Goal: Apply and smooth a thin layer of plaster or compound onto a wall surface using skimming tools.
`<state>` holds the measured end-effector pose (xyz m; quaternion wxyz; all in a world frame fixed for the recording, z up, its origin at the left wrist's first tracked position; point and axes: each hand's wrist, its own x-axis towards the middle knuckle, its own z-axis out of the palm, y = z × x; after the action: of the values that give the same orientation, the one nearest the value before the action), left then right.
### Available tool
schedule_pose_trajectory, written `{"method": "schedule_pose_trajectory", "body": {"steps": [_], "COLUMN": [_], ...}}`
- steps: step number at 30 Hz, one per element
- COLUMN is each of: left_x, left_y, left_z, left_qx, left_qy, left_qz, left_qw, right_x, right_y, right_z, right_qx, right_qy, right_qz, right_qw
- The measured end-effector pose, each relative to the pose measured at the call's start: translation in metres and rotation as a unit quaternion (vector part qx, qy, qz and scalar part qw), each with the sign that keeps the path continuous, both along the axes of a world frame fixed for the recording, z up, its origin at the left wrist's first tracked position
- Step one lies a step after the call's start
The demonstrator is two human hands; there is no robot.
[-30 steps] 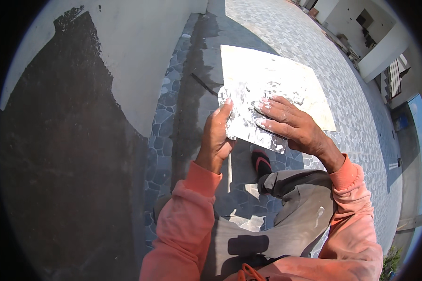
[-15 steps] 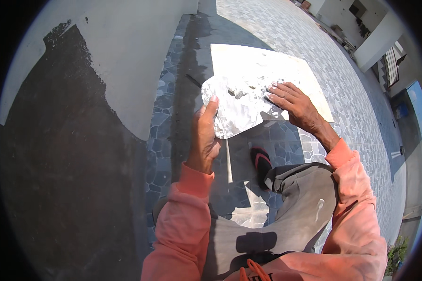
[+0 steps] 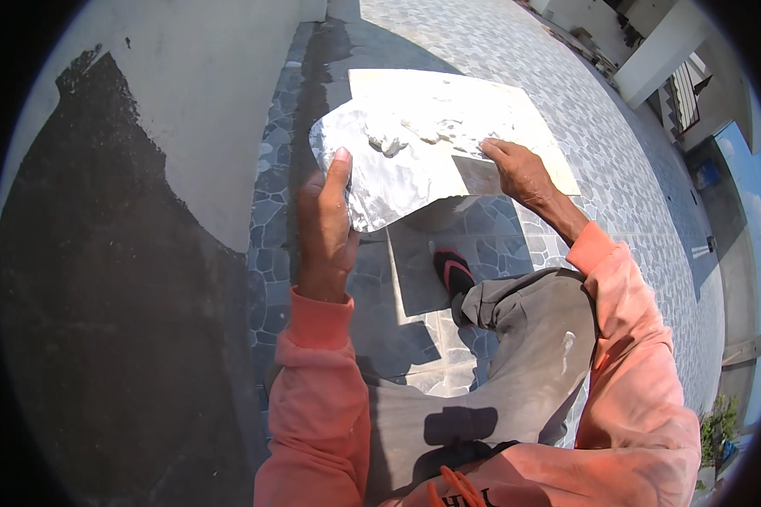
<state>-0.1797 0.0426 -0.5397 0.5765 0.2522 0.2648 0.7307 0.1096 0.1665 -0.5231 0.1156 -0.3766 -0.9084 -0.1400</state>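
My left hand (image 3: 327, 221) grips a putty-smeared white plate (image 3: 383, 182) by its rounded left side, thumb on the face and fingers partly behind. Thick white lumps (image 3: 387, 142) lie across its middle. My right hand (image 3: 520, 173), at the plate's right, has curled fingers on a dark, flat, rectangular blade (image 3: 478, 177) against the smeared surface. Behind both is a larger pale, square-edged board (image 3: 448, 89); whether it is joined to the plate I cannot tell.
A partly coated wall (image 3: 144, 211), dark grey and pale, rises close on my left. My sandalled foot (image 3: 452, 275) rests on stone-patterned tiles (image 3: 634, 220) below the board. A white pillar (image 3: 659, 55), stairs (image 3: 685, 97) and a blue container (image 3: 706, 173) stand at the right.
The plate and both hands have moved left and up in view. The plate turned to show its rounded edge, and my right fingers went from spread flat to curled at the dark blade.
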Motion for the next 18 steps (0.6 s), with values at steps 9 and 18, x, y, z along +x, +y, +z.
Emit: {"method": "schedule_pose_trajectory", "body": {"steps": [9,18], "left_x": [0.000,0.001], "left_y": [0.000,-0.006], "left_z": [-0.004,0.002], "left_qx": [-0.006,0.014], "left_qy": [0.007,0.013], "left_qz": [0.006,-0.008], "left_qw": [1.000,1.000], "right_x": [0.005,0.001], "right_y": [0.006,0.033], "right_z": [-0.006,0.018], "right_qx": [-0.130,-0.112], "right_qy": [0.043,0.001], "right_qz": [-0.014,-0.007], "right_qw": [0.990,0.994]}}
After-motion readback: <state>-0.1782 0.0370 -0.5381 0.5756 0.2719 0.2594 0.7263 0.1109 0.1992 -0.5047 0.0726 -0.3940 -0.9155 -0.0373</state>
